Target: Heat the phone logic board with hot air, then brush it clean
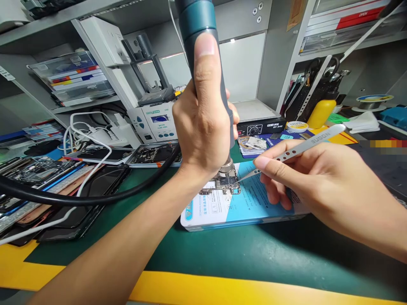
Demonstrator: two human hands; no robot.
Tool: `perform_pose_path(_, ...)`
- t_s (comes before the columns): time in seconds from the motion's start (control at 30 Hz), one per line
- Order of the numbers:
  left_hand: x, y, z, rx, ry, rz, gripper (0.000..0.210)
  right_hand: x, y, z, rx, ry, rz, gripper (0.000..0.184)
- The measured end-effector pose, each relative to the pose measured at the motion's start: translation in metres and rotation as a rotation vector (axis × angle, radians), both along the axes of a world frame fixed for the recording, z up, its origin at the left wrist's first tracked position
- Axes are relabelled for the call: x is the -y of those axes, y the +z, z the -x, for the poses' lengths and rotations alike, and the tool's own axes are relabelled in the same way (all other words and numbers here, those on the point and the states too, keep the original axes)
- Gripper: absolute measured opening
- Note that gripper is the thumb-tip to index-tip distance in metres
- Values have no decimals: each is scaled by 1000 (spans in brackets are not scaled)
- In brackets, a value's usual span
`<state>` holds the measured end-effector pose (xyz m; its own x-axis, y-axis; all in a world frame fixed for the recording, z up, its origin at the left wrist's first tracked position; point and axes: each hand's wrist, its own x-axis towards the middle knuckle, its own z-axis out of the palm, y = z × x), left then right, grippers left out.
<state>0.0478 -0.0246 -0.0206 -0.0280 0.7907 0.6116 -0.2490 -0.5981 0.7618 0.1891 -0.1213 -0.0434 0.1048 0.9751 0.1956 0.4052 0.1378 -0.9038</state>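
Note:
My left hand (203, 110) is wrapped around the dark handle of a hot air gun (199, 19), held upright with its metal nozzle (227, 164) pointing down. Right below the nozzle lies a small phone circuit board (227, 182), partly hidden by my left hand and wrist. It rests on a blue and white box (210, 216). From the right, my right hand (292, 178) pinches silver tweezers (302, 147). Their tips reach the board beside a dark chip; whether they touch it I cannot tell.
A thick black hose (95, 200) arches across the left of the green mat (222, 254). Phones and phone parts (41, 182) are piled at the left. Behind stand a soldering station (155, 120) and a flat black BY-940 unit (260, 125). A yellow bottle (321, 112) stands back right.

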Motion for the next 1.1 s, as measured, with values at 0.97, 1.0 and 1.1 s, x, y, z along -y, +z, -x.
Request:
perform_pose_path(0.97,14,7,2,8,-36,27,66,0,3,-1,70,34,9,84)
perform_pose_path(1.0,13,7,2,11,-39,31,66,0,4,-1,70,36,5,85)
perform_pose_path(1.1,8,7,2,16,-23,40,66,0,4,-1,57,28,-7,85)
